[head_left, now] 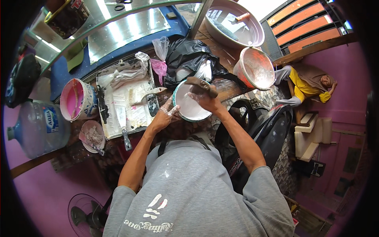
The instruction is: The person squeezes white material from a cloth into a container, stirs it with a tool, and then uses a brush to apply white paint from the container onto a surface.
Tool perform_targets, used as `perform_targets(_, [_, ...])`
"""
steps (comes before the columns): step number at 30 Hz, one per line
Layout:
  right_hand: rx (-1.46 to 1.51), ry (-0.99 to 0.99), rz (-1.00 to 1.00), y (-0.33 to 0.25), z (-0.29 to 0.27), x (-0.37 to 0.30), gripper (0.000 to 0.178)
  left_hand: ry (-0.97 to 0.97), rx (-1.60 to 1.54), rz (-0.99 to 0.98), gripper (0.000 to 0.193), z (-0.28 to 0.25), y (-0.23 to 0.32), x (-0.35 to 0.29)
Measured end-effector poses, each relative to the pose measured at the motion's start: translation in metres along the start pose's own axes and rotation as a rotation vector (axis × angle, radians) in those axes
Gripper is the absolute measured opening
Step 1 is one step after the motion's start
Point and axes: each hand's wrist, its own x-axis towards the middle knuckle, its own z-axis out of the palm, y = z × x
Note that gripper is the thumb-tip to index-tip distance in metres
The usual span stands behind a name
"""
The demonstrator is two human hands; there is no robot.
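A round tub (175,103) with a green rim holds a smooth white paste or paint. My left hand (164,117), smeared with white, grips the tub's near-left rim. Over the tub, my right hand (209,103) is closed around a brown, block-like wooden tool (197,83); its exact kind is unclear. Left of the tub lies a paint-crusted black tray (152,110). On it rest a wide paintbrush (144,94) with a pale handle and a putty knife (124,128) whose handle points towards me.
Black plastic bags (193,55) sit behind the tub. A bucket of pink paint (73,100), a putty dish (92,136) and a water jug (37,126) stand left. At right are a white bucket (256,69), a water basin (252,29), a motorcycle (260,134) and a seated person (306,81).
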Motion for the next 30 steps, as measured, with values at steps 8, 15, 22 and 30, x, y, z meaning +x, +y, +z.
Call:
perform_targets(8, [-0.029,-0.128,-0.058,-0.013,-0.024,-0.025,0.042,0.046,0.187,0.158,0.063,0.0,-0.001,0.002])
perform_targets(15, [-0.119,0.032,0.034,0.024,-0.021,-0.007,0.013,0.032,0.263,0.207,0.062,-0.013,-0.019,0.014])
perform_targets(22, [-0.176,-0.008,-0.233,0.001,-0.003,-0.018,0.025,0.129,0.614,0.548,0.059,-0.012,-0.027,0.019])
perform_targets(30, [0.114,0.055,0.143,0.015,-0.016,-0.033,0.018,0.094,0.409,0.32,0.056,-0.017,-0.034,0.024])
